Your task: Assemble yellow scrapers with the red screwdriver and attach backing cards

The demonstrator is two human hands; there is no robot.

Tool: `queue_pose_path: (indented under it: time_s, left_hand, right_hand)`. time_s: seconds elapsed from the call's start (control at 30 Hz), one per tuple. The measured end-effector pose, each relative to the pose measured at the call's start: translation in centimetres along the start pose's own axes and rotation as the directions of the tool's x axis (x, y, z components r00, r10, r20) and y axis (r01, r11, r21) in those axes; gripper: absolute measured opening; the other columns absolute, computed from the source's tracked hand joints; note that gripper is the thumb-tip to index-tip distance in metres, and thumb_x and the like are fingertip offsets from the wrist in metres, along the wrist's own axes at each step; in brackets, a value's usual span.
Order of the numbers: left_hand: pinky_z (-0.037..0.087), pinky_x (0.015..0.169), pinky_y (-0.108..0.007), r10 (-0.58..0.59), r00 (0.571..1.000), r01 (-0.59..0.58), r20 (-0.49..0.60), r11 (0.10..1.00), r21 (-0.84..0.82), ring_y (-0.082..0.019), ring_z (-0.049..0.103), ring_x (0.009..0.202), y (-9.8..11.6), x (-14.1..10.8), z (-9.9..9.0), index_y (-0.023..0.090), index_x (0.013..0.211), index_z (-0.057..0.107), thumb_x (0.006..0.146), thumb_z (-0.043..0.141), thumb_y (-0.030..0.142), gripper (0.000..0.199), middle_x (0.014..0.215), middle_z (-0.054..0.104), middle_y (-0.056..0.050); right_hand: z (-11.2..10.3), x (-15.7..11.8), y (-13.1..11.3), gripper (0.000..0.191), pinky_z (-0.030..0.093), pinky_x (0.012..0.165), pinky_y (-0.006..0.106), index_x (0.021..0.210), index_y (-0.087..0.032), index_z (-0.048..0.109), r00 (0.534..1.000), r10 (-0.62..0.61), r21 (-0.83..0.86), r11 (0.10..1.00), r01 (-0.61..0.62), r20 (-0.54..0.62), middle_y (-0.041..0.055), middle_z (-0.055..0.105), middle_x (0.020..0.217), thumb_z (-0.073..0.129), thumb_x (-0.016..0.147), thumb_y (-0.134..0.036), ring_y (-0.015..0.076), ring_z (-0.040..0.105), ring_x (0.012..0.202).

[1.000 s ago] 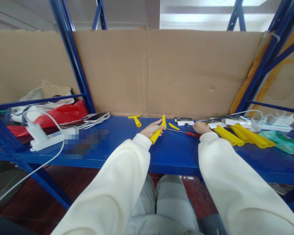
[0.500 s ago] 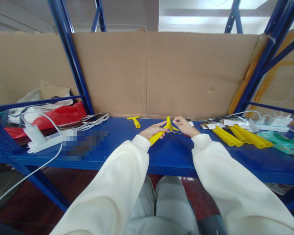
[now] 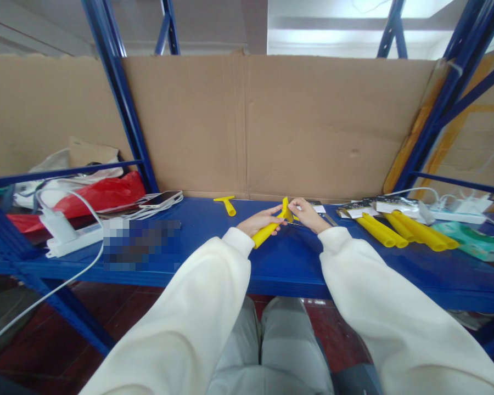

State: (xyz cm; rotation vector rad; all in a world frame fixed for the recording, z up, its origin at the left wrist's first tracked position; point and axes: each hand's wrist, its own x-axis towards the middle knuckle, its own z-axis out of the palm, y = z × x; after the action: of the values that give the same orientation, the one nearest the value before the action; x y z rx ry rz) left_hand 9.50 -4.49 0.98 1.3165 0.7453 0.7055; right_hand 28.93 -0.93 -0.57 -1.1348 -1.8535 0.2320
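My left hand is wrapped round the handle of a yellow T-shaped tool, whose head points up and away from me. Beside that head, my right hand has its fingers pinched together; what they hold, if anything, is too small to make out. Beneath the hands, partly hidden, lie another yellow piece and a thin metal item on the blue shelf. A second yellow T-shaped tool rests on the shelf to the left of my hands.
Several yellow handles and packaged items lie at the right, by a green packet. On the left are a phone, cables, a power strip and a red bag. Cardboard stands behind.
My right hand has moved slightly left, closer to the head of the held yellow tool. My left hand and the tool have shifted a little to the right.
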Motion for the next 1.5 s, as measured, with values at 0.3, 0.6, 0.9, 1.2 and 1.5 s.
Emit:
queue_pose_path:
  time_s: [0.3, 0.6, 0.9, 1.2, 1.5]
  left_hand:
    - [0.044, 0.048, -0.016, -0.006, 1.000, 0.005, -0.003, 1.000, -0.023, -0.008, 0.055, 0.055, 0.0, 0.0, 0.3, 0.025, 0.155, 0.031, 0.087, 0.060, 0.006, 0.076, 0.085, 0.068, -0.004]
    - [0.042, 0.048, -0.016, 0.006, 1.000, -0.005, 0.020, 0.999, -0.037, -0.007, 0.054, 0.055, 0.1, -0.3, 0.4, 0.025, 0.156, 0.030, 0.087, 0.058, 0.005, 0.076, 0.082, 0.066, -0.003]
    - [0.039, 0.046, -0.016, 0.020, 0.997, -0.016, 0.071, 0.998, -0.058, -0.007, 0.052, 0.053, 0.3, -0.7, 0.4, 0.024, 0.155, 0.031, 0.089, 0.054, 0.005, 0.073, 0.081, 0.063, -0.002]
    - [0.038, 0.044, -0.016, 0.001, 0.999, 0.002, 0.037, 0.996, -0.088, -0.008, 0.051, 0.051, 0.6, -0.7, 0.9, 0.025, 0.155, 0.031, 0.089, 0.052, 0.004, 0.072, 0.078, 0.062, -0.002]
    - [0.039, 0.045, -0.016, 0.010, 0.998, -0.002, 0.059, 0.992, -0.125, -0.008, 0.053, 0.052, 0.5, -0.5, 0.8, 0.025, 0.156, 0.028, 0.088, 0.054, 0.004, 0.075, 0.079, 0.063, -0.002]
  right_hand:
    - [0.1, 0.0, 0.1, 0.023, 0.046, 0.089, 0.039, 0.068, -0.022, 0.056, 0.998, 0.030, 0.081, 0.996, -0.025, -0.057, 0.0041, 0.065, 0.084, 0.059, 0.080, -0.040, 0.0218, 0.059, 0.088]
    - [0.4, -0.3, 0.3, 0.033, 0.049, 0.090, 0.040, 0.080, -0.021, 0.056, 0.982, 0.165, 0.228, 0.964, -0.140, -0.094, 0.0070, 0.067, 0.095, 0.070, 0.073, -0.050, 0.0218, 0.062, 0.094]
    - [-0.4, -0.5, 0.3, 0.052, 0.050, 0.084, 0.037, 0.076, -0.019, 0.063, 0.981, 0.186, 0.226, 0.955, -0.192, 0.045, 0.0076, 0.070, 0.087, 0.067, 0.068, -0.071, 0.0224, 0.062, 0.088]
    - [0.1, -0.8, 0.8, 0.071, 0.048, 0.074, 0.033, 0.080, -0.017, 0.065, 0.968, 0.210, 0.119, 0.967, -0.227, 0.140, 0.0080, 0.069, 0.084, 0.044, 0.074, -0.084, 0.0208, 0.060, 0.080]
    - [0.4, -0.4, 1.2, 0.075, 0.048, 0.086, 0.035, 0.087, -0.016, 0.068, 0.964, 0.201, 0.038, 0.977, -0.211, 0.173, 0.0130, 0.072, 0.097, 0.034, 0.082, -0.082, 0.0244, 0.064, 0.092]
